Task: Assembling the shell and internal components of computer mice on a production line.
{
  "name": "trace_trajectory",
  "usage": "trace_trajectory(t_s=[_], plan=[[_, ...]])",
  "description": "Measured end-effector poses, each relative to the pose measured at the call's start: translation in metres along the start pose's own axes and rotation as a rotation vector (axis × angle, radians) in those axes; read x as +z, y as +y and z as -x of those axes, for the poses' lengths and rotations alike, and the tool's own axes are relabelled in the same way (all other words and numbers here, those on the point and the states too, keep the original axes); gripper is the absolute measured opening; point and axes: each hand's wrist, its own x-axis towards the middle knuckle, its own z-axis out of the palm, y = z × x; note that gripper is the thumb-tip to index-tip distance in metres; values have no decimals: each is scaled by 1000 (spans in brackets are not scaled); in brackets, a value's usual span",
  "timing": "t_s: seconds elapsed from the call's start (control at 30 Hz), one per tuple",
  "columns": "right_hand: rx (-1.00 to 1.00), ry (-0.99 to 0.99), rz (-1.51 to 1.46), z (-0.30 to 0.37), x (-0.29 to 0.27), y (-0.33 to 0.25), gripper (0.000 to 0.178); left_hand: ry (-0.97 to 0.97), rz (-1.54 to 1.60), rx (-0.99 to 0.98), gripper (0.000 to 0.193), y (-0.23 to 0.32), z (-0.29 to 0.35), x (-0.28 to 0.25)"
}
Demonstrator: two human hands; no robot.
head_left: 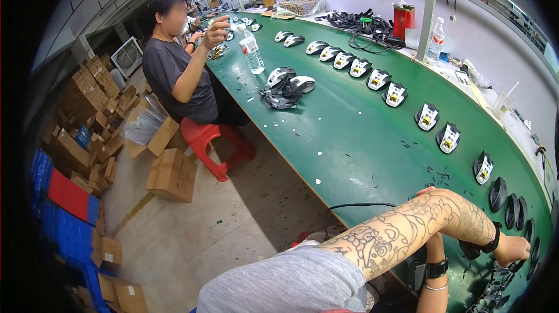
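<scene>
My tattooed left arm reaches across to the right side of the green bench. My left hand point(512, 251), with a black band at its wrist, is closed around a black plastic mouse part point(517, 266), mostly covered by the fingers. Beside it stand several black mouse shells point(512, 211), and below it lies a cluster of black plastic parts point(494, 290). My right arm, wearing a dark watch and a bracelet, passes under the left one. Only the fingertips of my right hand point(428, 189) show beyond the left forearm, so its grip is hidden.
White-and-black mouse assemblies point(427, 116) curve along the green bench point(349, 156). Small black scraps point(438, 174) lie about. A black cable point(361, 204) crosses the near edge. To the left, a co-worker point(186, 63) sits on a red stool point(212, 144) near a water bottle point(250, 51).
</scene>
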Motion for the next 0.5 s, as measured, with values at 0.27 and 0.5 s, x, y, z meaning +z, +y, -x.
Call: trace_trajectory(t_s=[0.27,0.5], plan=[[-112,133,-50,-71,98,-45,8,783,112,-485,31,-44,12,-70],[-99,350,488,-110,57,-106,44,775,-119,-586,31,34,109,-254]])
